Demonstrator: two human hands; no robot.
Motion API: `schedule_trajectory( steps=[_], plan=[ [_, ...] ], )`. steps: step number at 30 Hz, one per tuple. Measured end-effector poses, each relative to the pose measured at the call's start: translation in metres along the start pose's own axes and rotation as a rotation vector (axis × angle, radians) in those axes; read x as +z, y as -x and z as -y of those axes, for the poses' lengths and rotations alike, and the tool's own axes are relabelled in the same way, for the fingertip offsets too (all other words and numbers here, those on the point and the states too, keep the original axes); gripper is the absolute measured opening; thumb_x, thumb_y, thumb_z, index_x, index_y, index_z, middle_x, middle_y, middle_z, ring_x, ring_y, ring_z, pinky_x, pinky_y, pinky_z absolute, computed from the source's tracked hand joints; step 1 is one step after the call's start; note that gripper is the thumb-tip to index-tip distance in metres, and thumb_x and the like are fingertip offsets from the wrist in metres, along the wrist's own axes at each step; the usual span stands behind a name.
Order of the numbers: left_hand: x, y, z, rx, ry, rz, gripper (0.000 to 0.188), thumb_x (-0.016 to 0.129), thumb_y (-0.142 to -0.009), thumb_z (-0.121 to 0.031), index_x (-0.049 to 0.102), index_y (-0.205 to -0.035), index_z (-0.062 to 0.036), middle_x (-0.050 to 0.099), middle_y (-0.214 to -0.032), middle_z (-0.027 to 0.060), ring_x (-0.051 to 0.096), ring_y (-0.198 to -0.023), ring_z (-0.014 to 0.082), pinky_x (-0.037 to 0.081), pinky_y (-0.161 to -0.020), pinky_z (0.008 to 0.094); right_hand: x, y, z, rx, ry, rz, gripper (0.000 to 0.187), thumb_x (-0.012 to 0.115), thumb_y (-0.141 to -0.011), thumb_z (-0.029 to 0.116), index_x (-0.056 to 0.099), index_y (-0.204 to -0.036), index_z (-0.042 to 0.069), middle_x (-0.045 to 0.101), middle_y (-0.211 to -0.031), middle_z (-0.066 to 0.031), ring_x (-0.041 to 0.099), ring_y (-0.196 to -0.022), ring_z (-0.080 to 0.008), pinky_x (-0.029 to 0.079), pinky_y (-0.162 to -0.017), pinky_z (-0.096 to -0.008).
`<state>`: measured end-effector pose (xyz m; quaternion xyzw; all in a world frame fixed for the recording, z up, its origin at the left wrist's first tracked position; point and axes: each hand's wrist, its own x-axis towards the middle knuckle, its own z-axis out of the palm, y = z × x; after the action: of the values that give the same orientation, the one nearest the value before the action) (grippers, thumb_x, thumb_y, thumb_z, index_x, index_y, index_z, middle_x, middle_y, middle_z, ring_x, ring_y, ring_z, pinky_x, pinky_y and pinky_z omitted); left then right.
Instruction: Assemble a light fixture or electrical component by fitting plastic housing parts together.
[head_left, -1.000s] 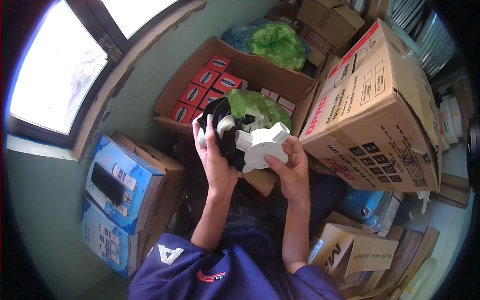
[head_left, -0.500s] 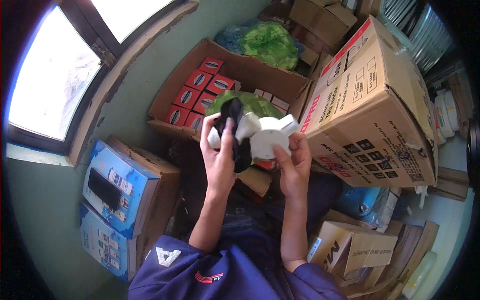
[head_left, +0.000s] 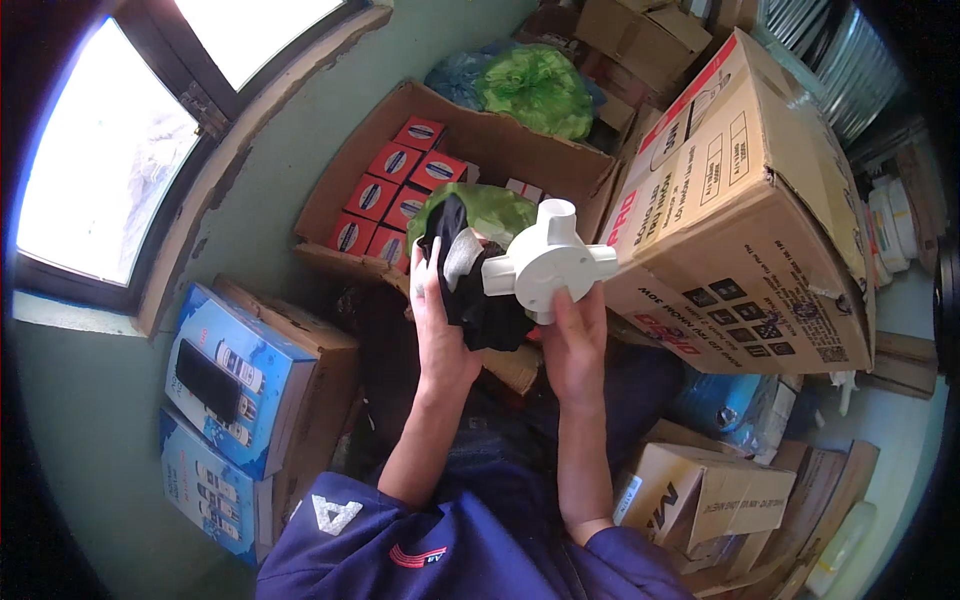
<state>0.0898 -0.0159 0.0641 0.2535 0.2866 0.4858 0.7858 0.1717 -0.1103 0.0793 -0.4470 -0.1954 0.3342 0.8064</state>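
Note:
My right hand point(head_left: 577, 345) is closed on a round white conduit junction box point(head_left: 553, 268) with short pipe sockets around its rim, one of them pointing away from me. The thumb presses its flat face near the lower edge. My left hand point(head_left: 440, 340) is wrapped round a bunched black and white cloth point(head_left: 474, 308), just left of the junction box. Some of the left fingers are hidden behind the cloth. Beyond both hands a green plastic bag point(head_left: 492, 208) lies in an open carton point(head_left: 555, 160).
Several small red boxes point(head_left: 372, 197) fill the carton's left part. A large cardboard box point(head_left: 720, 220) stands at the right. At the left, a black phone point(head_left: 208, 380) rests on blue boxes point(head_left: 285, 350) below a window point(head_left: 110, 150). A smaller carton point(head_left: 735, 497) sits at lower right.
The junction box has turned and shifted slightly right, so more of its sockets show. The cloth has moved off its face, and its black part now spreads lower beside it.

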Motion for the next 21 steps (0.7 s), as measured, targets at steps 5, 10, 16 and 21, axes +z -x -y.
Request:
schedule_trajectory(
  steps=[5,10,16,21],
  plan=[
    [-0.007,-0.003,0.001,-0.025,0.038,0.023,0.051,0.033,-0.101,-0.048,0.051,-0.128,-0.0093,0.061,-0.118,0.0081,0.058,-0.111,0.0226,0.046,-0.097,0.0388,0.014,-0.005,0.013,-0.058,0.022,0.019,0.07,0.071,-0.083,0.005,0.033,-0.142,0.009,0.049,-0.132,-0.0103,0.05,-0.119,-0.019,0.039,-0.103,-0.0372],
    [0.0,0.0,-0.011,-0.139,0.272,0.02,0.051,0.033,-0.101,-0.047,0.051,-0.128,-0.0088,0.061,-0.118,0.0079,0.059,-0.11,0.0225,0.046,-0.097,0.0386,-0.017,-0.009,0.011,-0.029,0.169,0.052,0.055,0.077,-0.074,-0.003,0.051,-0.121,0.008,0.059,-0.117,-0.0093,0.058,-0.108,-0.0163,0.049,-0.092,-0.0338],
    [0.001,0.0,-0.015,-0.053,0.032,-0.003,0.047,0.037,-0.101,-0.04,0.043,-0.135,-0.008,0.057,-0.121,0.0132,0.055,-0.115,0.0219,0.047,-0.097,0.0389,-0.023,-0.008,0.024,0.106,0.357,0.191,0.045,0.077,-0.073,-0.003,0.056,-0.113,0.001,0.065,-0.105,-0.0073,0.063,-0.098,-0.015,0.054,-0.082,-0.0308],
    [0.011,0.005,-0.025,0.114,-0.302,0.164,0.026,0.058,-0.093,-0.011,0.05,-0.117,-0.0023,0.058,-0.098,0.0015,0.056,-0.083,0.0069,0.046,-0.073,0.0199,-0.015,-0.004,0.017,0.003,0.261,-0.009,0.048,0.071,-0.082,0.001,0.05,-0.125,-0.001,0.064,-0.106,-0.0098,0.064,-0.095,-0.0183,0.057,-0.078,-0.0313]
  ],
)
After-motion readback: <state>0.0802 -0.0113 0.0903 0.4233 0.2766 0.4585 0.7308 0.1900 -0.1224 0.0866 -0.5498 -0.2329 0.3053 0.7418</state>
